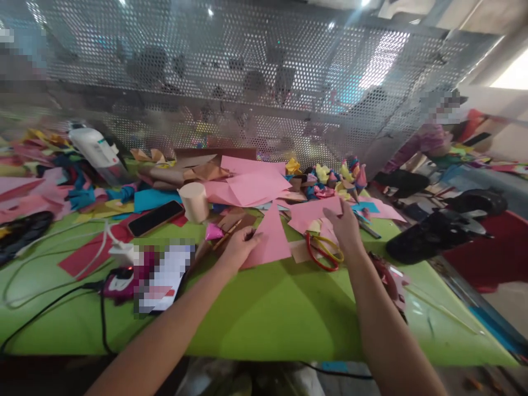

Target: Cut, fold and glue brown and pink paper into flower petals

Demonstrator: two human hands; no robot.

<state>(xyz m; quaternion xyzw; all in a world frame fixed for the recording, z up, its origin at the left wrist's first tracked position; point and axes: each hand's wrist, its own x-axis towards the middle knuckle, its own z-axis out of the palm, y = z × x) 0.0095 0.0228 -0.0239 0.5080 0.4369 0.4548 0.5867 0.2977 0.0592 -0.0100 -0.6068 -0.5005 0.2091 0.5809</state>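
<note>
Pinching tapered pink paper sht. [273, 242] at its L edge: L hand [240, 246], thumb on top, fingers curled. R hand [345, 221], well apart, closed on corner of 2nd pink sht. [307, 213]. Betw. hands, nr. R: scissors [317, 257], red/yellow loop hdls. Beyond: flat pink stack [258, 184], cream cylinder [194, 203]. Below: smooth, glossy green tabletop [268, 313].

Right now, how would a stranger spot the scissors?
On the green table, find the right hand at the pink paper. The scissors lie just left of its wrist; their looped handles, one red and one yellow, stand out from that flat paper.
</note>
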